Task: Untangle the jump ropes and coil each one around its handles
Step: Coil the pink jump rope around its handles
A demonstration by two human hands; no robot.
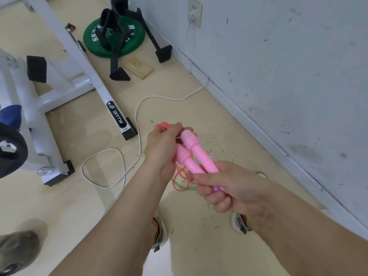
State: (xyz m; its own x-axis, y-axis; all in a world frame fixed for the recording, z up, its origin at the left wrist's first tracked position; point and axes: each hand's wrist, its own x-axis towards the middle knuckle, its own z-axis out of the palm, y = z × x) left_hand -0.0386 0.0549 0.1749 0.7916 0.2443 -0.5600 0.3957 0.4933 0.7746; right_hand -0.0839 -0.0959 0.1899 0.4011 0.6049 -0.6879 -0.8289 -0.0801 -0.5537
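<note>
Two pink jump-rope handles [196, 156] lie side by side in the air, pointing up and away from me. My right hand [221, 188] grips their lower ends. My left hand [165, 148] is curled beside their upper ends and pinches a bunch of the pink-orange rope [162, 125] that sticks out above its knuckles. Loops of the same rope [180, 181] hang below the handles. A thin green rope [187, 188] lies tangled with those loops; its handles are hidden.
A white cable [137, 116] snakes over the beige floor from a wall socket [194, 11]. A white machine frame [93, 76] stands at the left, with a green weight plate [113, 36], black stand and wooden board [138, 67] behind. The grey wall [278, 66] runs along the right. My shoes [159, 232] are below.
</note>
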